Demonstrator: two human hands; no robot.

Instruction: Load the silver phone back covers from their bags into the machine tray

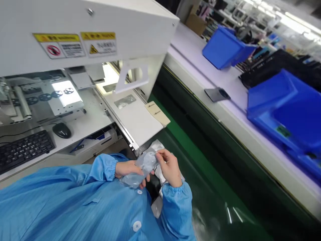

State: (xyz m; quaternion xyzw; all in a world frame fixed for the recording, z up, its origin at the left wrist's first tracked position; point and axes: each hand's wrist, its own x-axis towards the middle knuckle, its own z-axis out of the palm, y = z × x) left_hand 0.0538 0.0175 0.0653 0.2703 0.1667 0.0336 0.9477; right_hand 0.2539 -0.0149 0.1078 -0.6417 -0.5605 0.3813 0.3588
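A clear plastic film sleeve (147,161) is held in front of my chest, tilted, with its far end near the corner of the white feed table. My left hand (131,169) grips its near end, thumb on top and fingertips showing underneath. At the far right edge, my right hand (169,165) pinches the film between thumb and finger. Whether anything lies inside the film I cannot make out. Below my right hand, more crumpled clear plastic hangs by my sleeve. On the feed table (140,124) lies a flat silvery transparent piece (125,101).
A white machine (130,30) with warning labels overhangs the feed table. A keyboard (25,147) and mouse (61,130) are at the left. A green conveyor belt (200,167) runs along the right, beside a ledge with blue bins (225,48) and a grey flat piece (217,94).
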